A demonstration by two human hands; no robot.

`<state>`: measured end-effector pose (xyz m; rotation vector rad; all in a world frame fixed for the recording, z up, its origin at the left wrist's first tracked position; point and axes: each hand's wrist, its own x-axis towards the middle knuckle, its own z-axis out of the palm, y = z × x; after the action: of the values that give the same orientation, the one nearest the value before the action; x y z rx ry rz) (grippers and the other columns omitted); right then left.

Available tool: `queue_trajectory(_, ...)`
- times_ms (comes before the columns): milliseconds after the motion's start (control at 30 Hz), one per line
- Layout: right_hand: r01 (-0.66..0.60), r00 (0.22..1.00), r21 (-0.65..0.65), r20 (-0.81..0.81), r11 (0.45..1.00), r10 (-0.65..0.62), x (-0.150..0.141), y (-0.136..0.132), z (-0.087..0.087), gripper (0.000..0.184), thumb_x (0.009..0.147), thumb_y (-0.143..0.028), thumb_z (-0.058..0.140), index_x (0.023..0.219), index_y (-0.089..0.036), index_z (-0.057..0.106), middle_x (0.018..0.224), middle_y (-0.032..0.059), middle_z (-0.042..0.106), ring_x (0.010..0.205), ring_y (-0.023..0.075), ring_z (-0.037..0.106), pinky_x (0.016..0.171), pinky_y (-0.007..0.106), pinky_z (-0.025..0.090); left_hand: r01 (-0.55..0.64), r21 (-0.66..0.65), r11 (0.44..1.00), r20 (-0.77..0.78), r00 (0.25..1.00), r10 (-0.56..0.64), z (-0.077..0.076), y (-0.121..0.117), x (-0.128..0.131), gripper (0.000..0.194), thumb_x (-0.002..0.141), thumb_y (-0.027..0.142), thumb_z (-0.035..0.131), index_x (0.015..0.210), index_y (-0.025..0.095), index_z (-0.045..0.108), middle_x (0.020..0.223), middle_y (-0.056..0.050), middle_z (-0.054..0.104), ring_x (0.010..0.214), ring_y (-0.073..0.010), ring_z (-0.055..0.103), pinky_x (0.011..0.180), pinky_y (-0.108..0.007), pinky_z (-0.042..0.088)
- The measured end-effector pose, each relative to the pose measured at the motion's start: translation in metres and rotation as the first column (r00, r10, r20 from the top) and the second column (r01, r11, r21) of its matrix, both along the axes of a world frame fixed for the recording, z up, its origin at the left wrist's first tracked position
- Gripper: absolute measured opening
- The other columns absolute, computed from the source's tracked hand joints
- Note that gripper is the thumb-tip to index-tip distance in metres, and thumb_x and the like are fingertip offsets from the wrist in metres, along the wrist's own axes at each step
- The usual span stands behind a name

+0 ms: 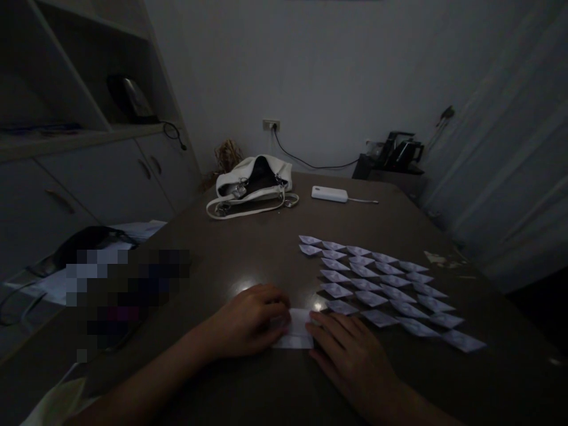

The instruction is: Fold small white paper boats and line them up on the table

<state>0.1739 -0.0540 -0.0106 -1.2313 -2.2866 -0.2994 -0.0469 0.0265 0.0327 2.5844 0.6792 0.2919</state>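
A small folded piece of white paper (296,338) lies on the table between my hands. My left hand (251,322) is curled over its left end, with thumb and fingers closed on it. My right hand (350,355) rests on the table with its fingers stretched out, the fingertips touching the paper's right edge. Just beyond my right hand stand several folded paper boats (366,299) in close rows. Part of the paper is hidden under my left fingers.
Farther back on the brown table (248,248) are a white handbag (252,183) and a white power bank (329,194) with a short cable. Paper scraps (437,258) lie near the right edge. Cabinets (106,177) line the left; a kettle (404,155) stands behind the table.
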Motion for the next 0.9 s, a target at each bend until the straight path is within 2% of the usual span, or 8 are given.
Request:
queue_trajectory(67,-0.005,1.000,-0.018,0.010,1.000,0.005,0.0006,-0.0001,-0.0008,0.024,0.094,-0.026,0.043,0.101,-0.020,0.065,0.104,0.0035,0.069,0.092,0.0201,0.062,0.079,0.034,0.044,0.021,-0.011,1.000,-0.018,1.000,-0.021,0.0005,-0.0007,0.0002,0.026,0.078,0.036,0.064,0.097,0.018,0.062,0.109,-0.008,0.059,0.096,-0.0229,0.055,0.083,-0.032,0.043)
queue_trajectory(133,-0.004,1.000,-0.033,0.021,0.999,0.005,0.0011,-0.0003,-0.0007,0.022,0.093,-0.026,0.045,0.101,-0.021,0.065,0.104,0.0036,0.069,0.091,0.0199,0.061,0.078,0.034,0.044,0.034,-0.013,0.999,-0.027,0.999,-0.035,-0.0003,-0.0008,0.0000,0.035,0.072,0.041,0.071,0.097,0.018,0.061,0.111,-0.008,0.058,0.099,-0.0249,0.054,0.084,-0.033,0.043)
queue_trajectory(333,-0.012,0.999,-0.073,0.039,0.997,0.015,0.0018,-0.0010,0.0042,0.020,0.090,-0.025,0.049,0.104,-0.020,0.064,0.105,0.0041,0.068,0.090,0.0202,0.061,0.077,0.034,0.045,0.067,-0.057,0.996,0.007,0.998,-0.066,-0.0010,-0.0012,0.0000,0.030,0.075,0.028,0.068,0.104,0.021,0.061,0.114,-0.006,0.057,0.102,-0.0232,0.053,0.087,-0.033,0.042)
queue_trajectory(500,-0.004,0.998,-0.113,0.062,0.994,0.011,0.0023,-0.0020,0.0040,0.022,0.089,-0.024,0.052,0.107,-0.020,0.063,0.110,0.0056,0.066,0.095,0.0224,0.060,0.079,0.036,0.045,0.089,-0.036,0.995,0.030,0.996,-0.087,0.0003,-0.0029,0.0016,0.026,0.079,0.019,0.062,0.105,0.021,0.061,0.112,-0.007,0.058,0.102,-0.0224,0.054,0.088,-0.034,0.042)
queue_trajectory(900,-0.011,0.996,-0.147,0.082,0.989,0.023,0.0025,-0.0012,0.0022,0.024,0.086,-0.023,0.056,0.109,-0.020,0.061,0.116,0.0055,0.064,0.098,0.0239,0.059,0.080,0.037,0.046,0.088,-0.011,0.996,-0.019,0.996,-0.088,-0.0010,-0.0006,0.0016,0.022,0.079,0.016,0.060,0.101,0.018,0.061,0.111,-0.007,0.058,0.101,-0.0217,0.054,0.087,-0.033,0.044)
